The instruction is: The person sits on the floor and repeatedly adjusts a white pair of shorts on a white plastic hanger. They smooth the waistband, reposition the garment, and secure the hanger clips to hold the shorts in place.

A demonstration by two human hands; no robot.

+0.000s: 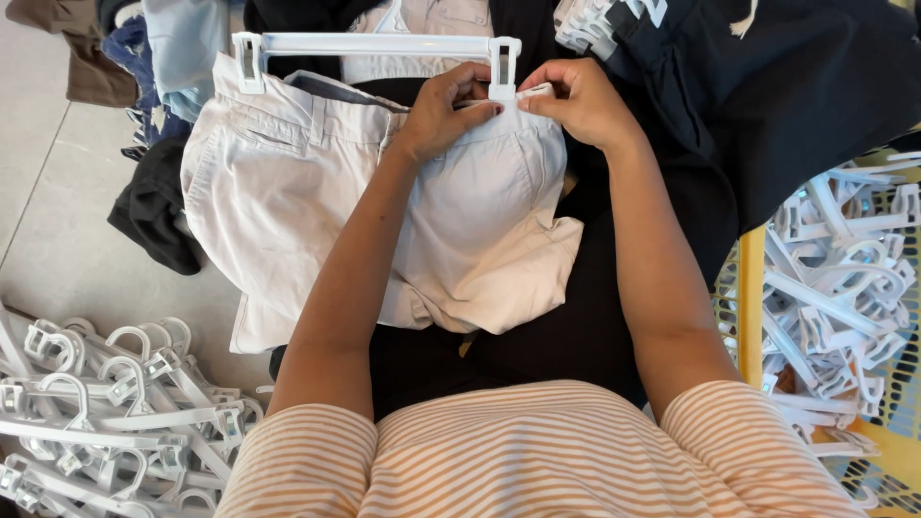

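A pair of pale beige shorts [288, 182] lies across my lap, its waistband up against a white plastic clip hanger [374, 43]. The hanger's left clip [247, 56] bites the waistband's left end. My left hand [443, 110] pinches the waistband just under the hanger's right clip [504, 62]. My right hand [576, 101] grips the waistband's right end beside that same clip. Both thumbs press toward the clip.
A heap of white clip hangers [106, 412] lies on the floor at lower left. More white hangers fill a yellow mesh basket [748, 288] at right. Dark garments [796, 86] pile at upper right, other clothes [144, 58] at upper left.
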